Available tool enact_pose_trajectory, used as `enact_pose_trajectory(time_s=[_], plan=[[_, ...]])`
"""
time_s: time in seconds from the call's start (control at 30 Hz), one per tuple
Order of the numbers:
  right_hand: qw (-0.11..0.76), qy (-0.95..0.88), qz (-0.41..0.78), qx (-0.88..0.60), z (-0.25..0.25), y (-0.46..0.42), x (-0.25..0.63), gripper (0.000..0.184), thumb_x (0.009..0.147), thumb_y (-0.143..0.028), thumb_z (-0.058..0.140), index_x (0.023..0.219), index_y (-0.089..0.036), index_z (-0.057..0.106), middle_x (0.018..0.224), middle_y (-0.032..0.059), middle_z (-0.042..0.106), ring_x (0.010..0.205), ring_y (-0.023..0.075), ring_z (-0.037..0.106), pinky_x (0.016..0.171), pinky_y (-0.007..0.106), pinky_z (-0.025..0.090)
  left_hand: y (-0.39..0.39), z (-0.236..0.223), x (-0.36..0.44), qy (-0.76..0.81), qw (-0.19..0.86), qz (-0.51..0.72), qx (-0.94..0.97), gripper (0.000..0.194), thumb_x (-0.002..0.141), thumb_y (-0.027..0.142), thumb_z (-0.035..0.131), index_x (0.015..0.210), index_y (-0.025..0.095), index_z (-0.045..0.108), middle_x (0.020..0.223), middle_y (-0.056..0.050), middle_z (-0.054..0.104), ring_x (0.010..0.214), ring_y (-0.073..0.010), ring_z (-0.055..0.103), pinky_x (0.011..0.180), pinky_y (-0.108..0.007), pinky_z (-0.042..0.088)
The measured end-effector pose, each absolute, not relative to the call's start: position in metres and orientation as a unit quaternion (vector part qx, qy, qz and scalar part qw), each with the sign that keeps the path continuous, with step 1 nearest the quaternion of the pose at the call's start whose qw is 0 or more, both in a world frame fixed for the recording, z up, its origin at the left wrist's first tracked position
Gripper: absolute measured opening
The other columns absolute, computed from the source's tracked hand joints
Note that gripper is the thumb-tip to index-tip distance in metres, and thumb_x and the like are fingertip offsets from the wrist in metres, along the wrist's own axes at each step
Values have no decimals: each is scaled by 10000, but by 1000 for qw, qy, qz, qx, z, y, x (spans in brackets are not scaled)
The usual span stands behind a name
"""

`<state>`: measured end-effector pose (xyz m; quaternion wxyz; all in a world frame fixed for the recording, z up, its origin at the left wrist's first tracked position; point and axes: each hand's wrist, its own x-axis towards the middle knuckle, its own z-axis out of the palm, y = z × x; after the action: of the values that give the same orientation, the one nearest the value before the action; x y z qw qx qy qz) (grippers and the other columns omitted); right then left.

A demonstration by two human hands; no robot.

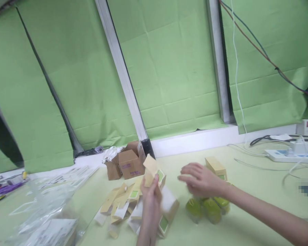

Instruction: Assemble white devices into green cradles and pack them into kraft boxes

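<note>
My left hand [152,201] grips a small beige cardboard box [151,167] with its top flap raised and a green patch on its side. More beige boxes [122,201] with green patches lie in a loose pile beside and beneath that hand, some with flaps sticking out. My right hand [201,179], slightly blurred, hovers with fingers stretched out to the left and nothing visible in them. Several green rounded items [212,210], apparently in clear wrapping, sit on the table below it; the forearm partly covers them. Behind that hand stands a closed beige box [216,168].
An opened brown carton [130,163] stands at the back. Clear plastic bags [53,208] and a white stack [55,232] lie at left, with tools [7,188] farther out. A white power strip [284,155] with cables is at the right, near the wall.
</note>
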<state>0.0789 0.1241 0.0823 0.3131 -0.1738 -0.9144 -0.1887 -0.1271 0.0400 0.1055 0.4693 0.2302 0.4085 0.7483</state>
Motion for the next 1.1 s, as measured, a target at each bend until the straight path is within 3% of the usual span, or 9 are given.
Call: enact_pose_trajectory(time_s=[0.07,0.2,0.3,0.4,0.5,0.6,0.77,0.93,1.1], plan=[[293,-904,-153,-271,82,145,109,341,825,-123,493,1150,-192,571,1118,97,630,1073,230,578,905,419,469,46,112,-146,493,355,730,313,854,660,170,746,1331,306,236,1282,-77,527,1188,-230,505,993,-352,392],[210,-877,-82,-424,66,180,174,328,594,-183,688,916,-157,627,1036,164,605,910,355,619,726,467,496,56,123,-190,626,200,618,432,781,506,44,736,1217,172,440,1299,-167,487,1320,-399,289,1081,-558,145],[180,-863,-43,-471,46,186,201,237,630,-173,634,858,-192,573,1010,126,601,904,313,609,709,392,478,59,125,-200,674,96,565,466,837,489,58,723,1258,144,403,1426,-203,324,1369,-425,111,1072,-601,4],[183,-857,-24,-481,34,181,206,189,673,-141,574,842,-206,521,946,90,607,869,264,601,702,335,458,56,121,-179,660,-47,549,510,787,670,257,681,1339,179,275,1476,-176,228,1383,-353,119,1099,-555,45],[195,-857,-19,-477,33,177,203,257,672,-103,535,902,-212,500,963,76,609,884,241,597,710,307,455,48,112,-135,569,-169,512,621,631,814,341,548,1343,204,234,1412,-173,322,1342,-309,250,1084,-544,181],[199,-856,-23,-476,35,176,202,360,661,-111,547,1004,-203,490,1064,106,598,931,261,595,729,328,465,37,101,-88,524,-29,434,733,582,828,363,536,1340,262,278,1419,-126,325,1317,-296,288,1061,-528,266],[181,-866,-20,-465,37,174,212,279,685,-144,576,956,-194,529,901,94,647,795,275,626,638,363,499,33,77,-52,493,149,370,773,562,783,307,572,1309,238,387,1420,-100,344,1310,-291,285,1071,-488,291],[232,-885,-53,-401,59,141,199,454,810,-194,524,1257,-216,441,1221,129,538,1153,315,476,887,459,451,40,53,-50,473,182,366,781,686,827,261,507,1428,175,189,1501,-116,249,1379,-242,203,1132,-440,220],[314,-901,-54,-295,82,90,150,467,816,-187,545,1261,-254,422,1191,83,552,1122,260,504,881,395,465,43,53,-53,470,90,386,789,775,792,165,532,1442,202,112,1464,-127,320,1336,-265,299,1089,-476,297]])
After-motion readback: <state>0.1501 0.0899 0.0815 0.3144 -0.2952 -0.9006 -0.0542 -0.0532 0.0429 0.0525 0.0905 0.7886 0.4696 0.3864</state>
